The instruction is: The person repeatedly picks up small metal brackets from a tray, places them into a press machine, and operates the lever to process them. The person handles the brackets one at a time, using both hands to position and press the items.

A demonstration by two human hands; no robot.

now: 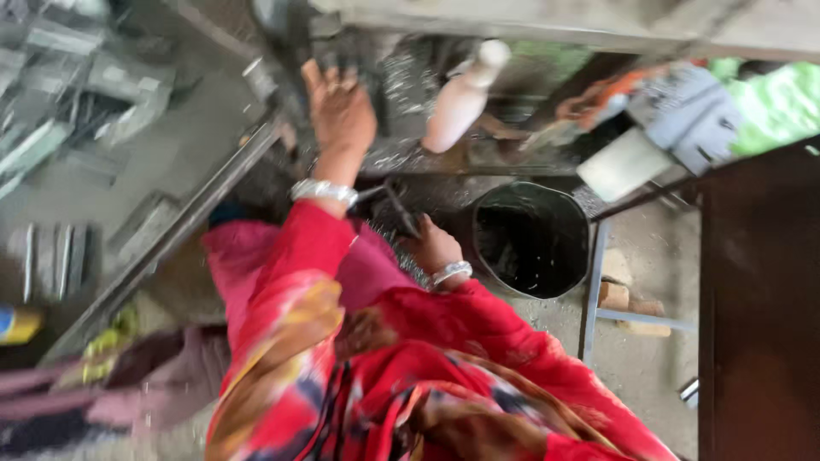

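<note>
Metal strips (51, 260) lie in a row far to the left of the black bucket (531, 239), with more grey scrap (94, 85) up and left of them, all blurred. Moving toward the bucket, we see our left hand (340, 107) stretched up and away from us, forearm nearly straight, a silver bangle (323, 189) at the wrist. Its fingers reach onto a dark machine part (359, 64) above and left of the bucket; they look spread and pressed against it, though the blur keeps us from telling whether they actually clasp anything. Our right hand (436, 248) sits lower, just left of the bucket's rim, the wrist bent and also bangled. It is curled around a thin dark handle (393, 205) whose long axis runs up and left from the fingers, toward the left wrist. This hand is the nearer one to the bucket. A pale bottle (461, 94) leans above the bucket, and green cloth (773, 102) lies far right of it.
</note>
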